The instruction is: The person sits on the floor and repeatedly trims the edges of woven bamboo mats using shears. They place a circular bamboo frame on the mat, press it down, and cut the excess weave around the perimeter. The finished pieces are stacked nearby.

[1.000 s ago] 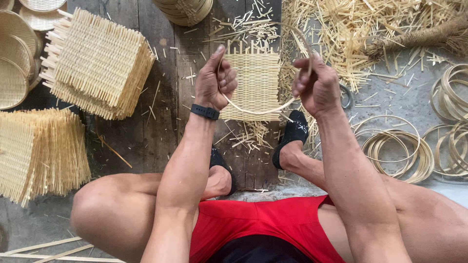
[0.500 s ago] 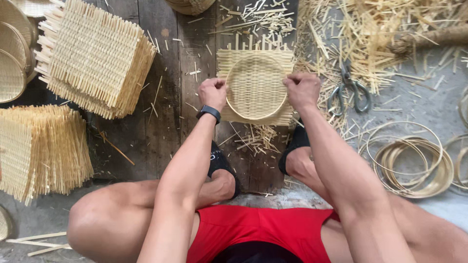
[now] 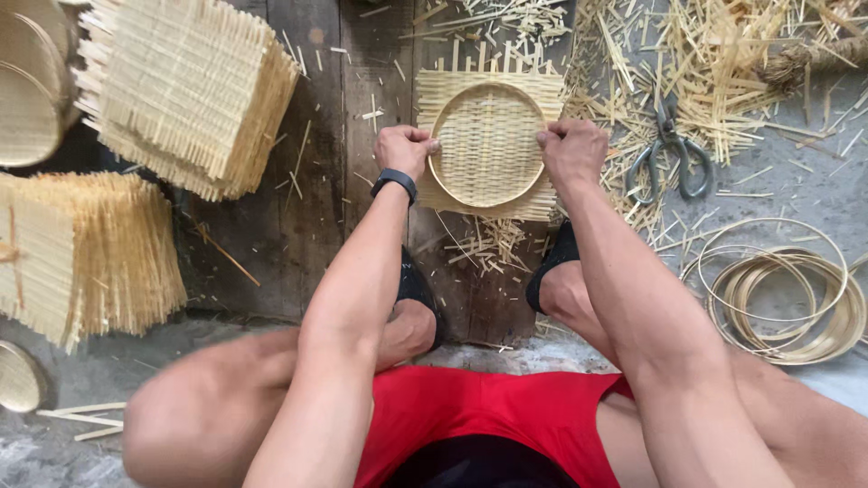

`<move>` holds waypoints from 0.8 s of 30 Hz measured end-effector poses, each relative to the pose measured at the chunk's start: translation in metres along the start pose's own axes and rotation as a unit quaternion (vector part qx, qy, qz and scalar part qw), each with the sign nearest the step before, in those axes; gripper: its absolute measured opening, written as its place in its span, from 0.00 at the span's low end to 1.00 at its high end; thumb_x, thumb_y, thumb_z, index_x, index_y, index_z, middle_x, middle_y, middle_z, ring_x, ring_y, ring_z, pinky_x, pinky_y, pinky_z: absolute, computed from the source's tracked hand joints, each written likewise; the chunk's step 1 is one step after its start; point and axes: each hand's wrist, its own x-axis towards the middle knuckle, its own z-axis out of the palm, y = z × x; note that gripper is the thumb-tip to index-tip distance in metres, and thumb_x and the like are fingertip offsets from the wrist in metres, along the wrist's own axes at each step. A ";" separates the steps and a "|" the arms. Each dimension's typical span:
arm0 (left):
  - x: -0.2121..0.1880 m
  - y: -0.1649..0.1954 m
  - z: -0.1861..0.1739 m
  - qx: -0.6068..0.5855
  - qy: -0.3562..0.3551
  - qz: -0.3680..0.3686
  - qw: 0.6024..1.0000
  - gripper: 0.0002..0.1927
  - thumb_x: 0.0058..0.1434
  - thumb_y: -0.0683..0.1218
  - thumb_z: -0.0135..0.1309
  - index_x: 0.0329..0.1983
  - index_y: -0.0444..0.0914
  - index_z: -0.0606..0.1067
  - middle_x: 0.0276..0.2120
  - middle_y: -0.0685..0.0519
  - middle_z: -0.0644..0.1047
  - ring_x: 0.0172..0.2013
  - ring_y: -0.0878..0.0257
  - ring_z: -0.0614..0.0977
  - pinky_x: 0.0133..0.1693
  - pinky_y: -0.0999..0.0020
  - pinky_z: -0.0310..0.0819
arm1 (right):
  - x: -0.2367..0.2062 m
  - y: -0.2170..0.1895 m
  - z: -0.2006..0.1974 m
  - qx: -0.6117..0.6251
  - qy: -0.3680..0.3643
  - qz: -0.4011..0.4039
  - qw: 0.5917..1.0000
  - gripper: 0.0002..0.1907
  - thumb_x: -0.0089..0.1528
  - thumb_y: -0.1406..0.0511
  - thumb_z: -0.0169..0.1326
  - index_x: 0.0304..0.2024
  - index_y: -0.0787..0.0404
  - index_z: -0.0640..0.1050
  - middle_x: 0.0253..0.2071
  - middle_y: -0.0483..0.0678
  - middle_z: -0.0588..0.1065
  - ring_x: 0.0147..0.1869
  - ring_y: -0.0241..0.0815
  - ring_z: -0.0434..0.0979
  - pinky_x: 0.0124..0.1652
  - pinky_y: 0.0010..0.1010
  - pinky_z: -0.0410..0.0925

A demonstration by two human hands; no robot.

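Note:
A square woven bamboo mat [image 3: 489,143] lies on dark wooden boards in front of me. A round bamboo hoop [image 3: 485,84] is pressed into it, so the middle bulges down like a shallow bowl. My left hand [image 3: 404,149] grips the hoop's left edge, fingers curled; a black band sits on that wrist. My right hand [image 3: 570,151] clamps the hoop's right edge against the mat. Both arms reach forward between my bent knees.
Two stacks of square woven mats [image 3: 185,90] [image 3: 81,253] stand at the left, with finished round trays [image 3: 27,86] behind them. Scissors [image 3: 667,149] lie right of the mat among bamboo offcuts [image 3: 723,54]. Coiled bamboo hoops [image 3: 782,289] rest at the right.
A second ago both hands were raised, bending a thin bamboo strip above the mat. Now the hoop sits on the mat and both hands have come down to grip its sides.

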 end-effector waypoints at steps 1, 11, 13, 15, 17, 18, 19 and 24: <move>0.001 -0.001 0.000 -0.003 0.001 -0.005 1.000 0.13 0.41 0.44 0.75 0.31 0.40 0.86 0.28 0.51 0.85 0.29 0.64 0.86 0.37 0.69 0.80 | -0.001 0.000 0.000 -0.001 0.014 -0.010 1.000 0.10 0.57 0.64 0.68 0.40 0.57 0.86 0.36 0.53 0.82 0.37 0.44 0.82 0.45 0.34 0.72; 0.006 -0.011 0.003 -0.082 -0.049 -0.030 0.995 0.12 0.43 0.40 0.73 0.31 0.36 0.85 0.27 0.49 0.84 0.28 0.63 0.85 0.34 0.69 0.80 | 0.003 0.015 -0.001 0.055 -0.003 0.019 0.998 0.14 0.56 0.63 0.70 0.42 0.60 0.85 0.36 0.52 0.83 0.37 0.41 0.83 0.44 0.32 0.74; 0.009 -0.012 0.002 -0.127 -0.087 -0.058 0.986 0.12 0.45 0.39 0.72 0.33 0.34 0.84 0.28 0.50 0.84 0.28 0.63 0.85 0.32 0.69 0.81 | 0.007 0.019 -0.006 0.117 -0.046 0.051 0.991 0.16 0.55 0.63 0.70 0.41 0.66 0.83 0.36 0.50 0.82 0.36 0.39 0.82 0.40 0.31 0.76; 0.013 -0.012 0.000 -0.161 -0.125 -0.069 0.977 0.13 0.46 0.40 0.71 0.36 0.34 0.84 0.29 0.51 0.85 0.28 0.65 0.85 0.31 0.71 0.82 | 0.010 0.024 -0.008 0.237 -0.123 0.140 0.953 0.15 0.58 0.63 0.67 0.42 0.67 0.82 0.34 0.51 0.81 0.32 0.38 0.81 0.34 0.31 0.77; 0.016 -0.015 -0.003 -0.211 -0.145 -0.151 0.955 0.20 0.48 0.39 0.71 0.42 0.38 0.77 0.31 0.51 0.83 0.27 0.64 0.83 0.28 0.68 0.77 | 0.009 0.028 -0.007 0.305 -0.158 0.177 0.922 0.13 0.61 0.63 0.64 0.41 0.68 0.81 0.33 0.52 0.80 0.30 0.37 0.81 0.30 0.30 0.77; 0.017 -0.016 -0.004 -0.235 -0.153 -0.194 0.940 0.23 0.48 0.38 0.71 0.45 0.40 0.73 0.31 0.51 0.83 0.27 0.63 0.83 0.26 0.67 0.75 | 0.008 0.030 -0.005 0.316 -0.154 0.169 0.921 0.13 0.61 0.63 0.63 0.40 0.68 0.80 0.33 0.51 0.80 0.30 0.37 0.80 0.30 0.29 0.76; 0.018 -0.018 -0.006 -0.245 -0.184 -0.188 0.933 0.21 0.50 0.39 0.71 0.45 0.39 0.75 0.32 0.52 0.83 0.27 0.65 0.82 0.26 0.69 0.75 | 0.007 0.032 -0.002 0.327 -0.148 0.161 0.919 0.12 0.62 0.63 0.62 0.39 0.68 0.79 0.33 0.51 0.80 0.29 0.36 0.80 0.29 0.28 0.76; 0.018 -0.023 -0.011 -0.279 -0.231 -0.174 0.916 0.14 0.54 0.42 0.70 0.43 0.36 0.80 0.33 0.53 0.83 0.27 0.68 0.81 0.27 0.73 0.75 | 0.010 0.043 0.010 0.265 -0.127 0.143 0.945 0.13 0.64 0.63 0.63 0.41 0.69 0.80 0.31 0.50 0.79 0.28 0.36 0.77 0.28 0.27 0.72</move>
